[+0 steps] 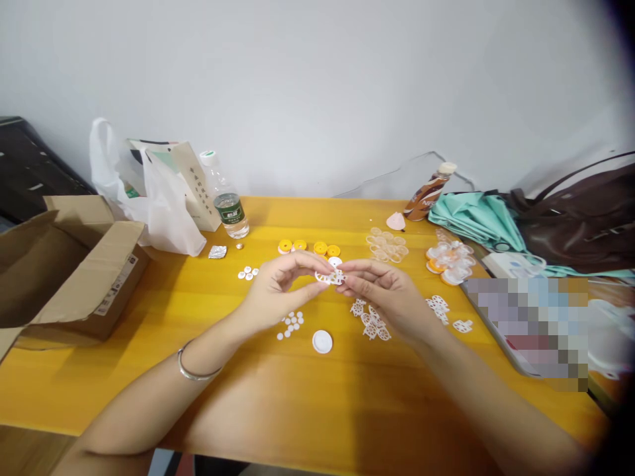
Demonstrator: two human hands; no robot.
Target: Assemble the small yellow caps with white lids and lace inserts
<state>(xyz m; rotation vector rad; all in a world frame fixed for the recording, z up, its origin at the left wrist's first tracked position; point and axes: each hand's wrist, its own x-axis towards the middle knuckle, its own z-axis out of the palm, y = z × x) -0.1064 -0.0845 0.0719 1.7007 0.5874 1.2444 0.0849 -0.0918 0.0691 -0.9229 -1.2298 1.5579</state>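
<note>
White plastic lattice piece (331,278), small and flat, is held just above the middle of the yellow wooden table (124,344), pinched from both sides. The left hand (278,291) grips its left edge between thumb and forefinger, with the other fingers curled under; a thin silver bracelet (194,371) circles that wrist. The right hand (384,291) closes its fingertips on the piece's right edge, knuckles up. Right under the right hand lies a loose pile of white lattice cut-outs (370,322), with a few more near it on the right. Below the left hand sits a cluster of tiny white round discs (292,324), and near that a white round plastic cap (322,342). Past the hands stands a row of yellow round plastic wheels (307,247), and to their right a heap of clear plastic rings (387,246). An open brown cardboard box (64,264) rests at the table's left edge, beside a white plastic bag (163,211) and a clear water bottle with a green label (225,198). A dark brown leather bag (580,218) lies at the far right.
</note>
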